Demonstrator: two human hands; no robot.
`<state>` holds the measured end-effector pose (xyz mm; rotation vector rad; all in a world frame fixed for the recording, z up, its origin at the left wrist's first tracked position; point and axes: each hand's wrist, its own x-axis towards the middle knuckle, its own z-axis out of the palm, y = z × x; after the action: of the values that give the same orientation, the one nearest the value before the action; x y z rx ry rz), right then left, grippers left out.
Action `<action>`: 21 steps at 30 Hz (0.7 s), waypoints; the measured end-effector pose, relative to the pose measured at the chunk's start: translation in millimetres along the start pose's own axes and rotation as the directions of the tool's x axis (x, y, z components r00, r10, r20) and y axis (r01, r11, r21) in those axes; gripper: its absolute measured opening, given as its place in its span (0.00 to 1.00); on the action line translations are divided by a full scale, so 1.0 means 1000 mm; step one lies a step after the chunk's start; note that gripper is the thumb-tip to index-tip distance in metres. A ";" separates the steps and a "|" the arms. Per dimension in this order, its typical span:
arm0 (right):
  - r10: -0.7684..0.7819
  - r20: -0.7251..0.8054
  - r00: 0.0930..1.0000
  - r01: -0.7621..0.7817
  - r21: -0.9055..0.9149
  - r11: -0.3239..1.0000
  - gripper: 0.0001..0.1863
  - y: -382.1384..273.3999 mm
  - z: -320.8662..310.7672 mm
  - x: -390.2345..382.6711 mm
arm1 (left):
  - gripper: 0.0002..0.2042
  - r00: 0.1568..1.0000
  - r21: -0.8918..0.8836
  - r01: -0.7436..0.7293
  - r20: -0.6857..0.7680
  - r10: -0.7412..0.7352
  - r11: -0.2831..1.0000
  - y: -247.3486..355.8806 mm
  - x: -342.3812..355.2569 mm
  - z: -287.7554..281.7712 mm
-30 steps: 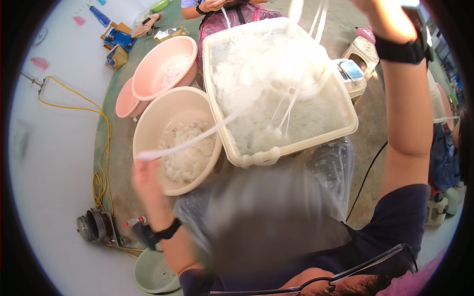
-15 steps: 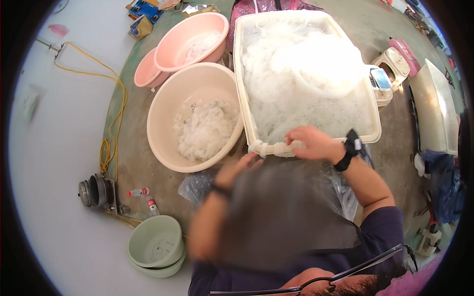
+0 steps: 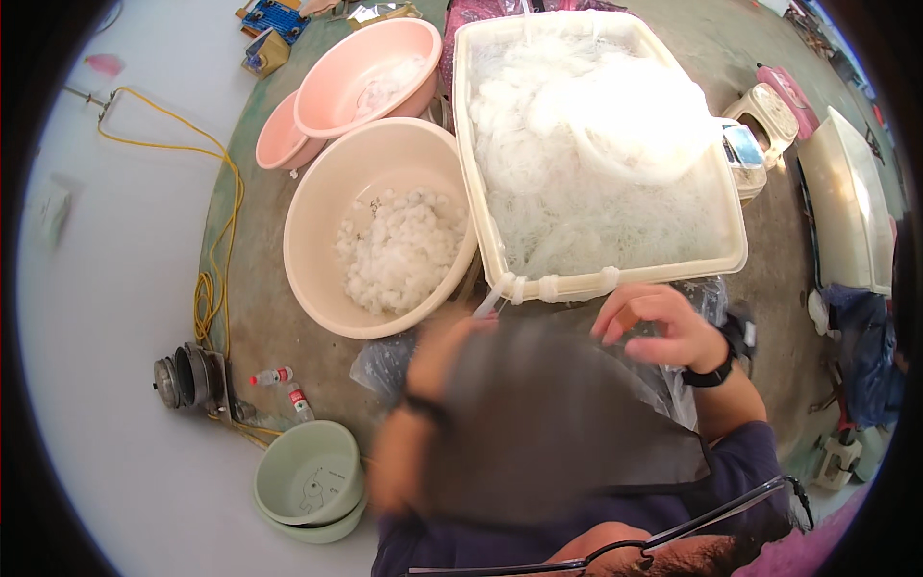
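A large cream rectangular tub [image 3: 745,240] holds a tangle of white fibre [image 3: 538,125], glaring bright at its right side. Bands of the same fibre [image 3: 609,280] wrap the tub's near rim. At the near left corner, a white fibre strand [image 3: 490,297] runs down from the rim to my left hand [image 3: 460,337], which is closed on it; motion blurs that hand and the dark apron hides part of it. My right hand [image 3: 663,327] is just below the near rim, fingers curved and apart, holding nothing. Left of the tub, a round cream basin [image 3: 312,207] contains fluffy white clumps [image 3: 399,250].
Two pink basins [image 3: 322,77] stand at the far left. Lower left are stacked green basins [image 3: 288,471], two plastic bottles [image 3: 298,399] and a metal pot [image 3: 171,380]. A yellow cable [image 3: 234,212] trails along the wall. Cream stools [image 3: 764,120] and another tub [image 3: 846,202] stand right.
My right hand has come off the tub's near rim and moved down and right, its fingers opening. My left hand has moved slightly down, with the white strand now showing between it and the rim.
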<state>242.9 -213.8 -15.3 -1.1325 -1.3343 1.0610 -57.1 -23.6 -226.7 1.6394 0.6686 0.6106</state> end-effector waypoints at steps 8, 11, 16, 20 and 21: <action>-0.094 -0.086 0.992 0.054 -0.389 0.920 0.09 0.077 0.029 0.040 | 0.19 0.922 -0.343 0.385 0.104 -0.373 0.857 0.080 0.030 0.000; -0.376 0.099 0.921 0.334 -0.697 0.635 0.10 0.089 0.044 0.068 | 0.28 0.894 -0.579 0.434 0.185 -0.407 0.690 0.142 0.031 0.018; -0.014 -0.041 0.999 0.017 0.052 0.998 0.13 0.072 0.036 0.080 | 0.26 0.961 -0.335 0.013 0.264 0.081 0.942 0.189 0.041 0.020; 0.090 0.030 0.996 -0.092 0.503 0.859 0.13 0.044 0.029 0.055 | 0.14 0.985 -0.089 0.162 0.075 -0.155 0.983 0.178 0.045 0.026; -0.025 0.144 0.989 -0.022 0.321 0.947 0.14 0.038 0.029 0.050 | 0.11 0.993 -0.097 0.112 0.036 -0.109 0.989 0.174 0.047 0.029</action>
<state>216.3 -158.3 -47.0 -0.8219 -1.2170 1.3274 12.8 -33.2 -58.7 1.5062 0.6912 0.5297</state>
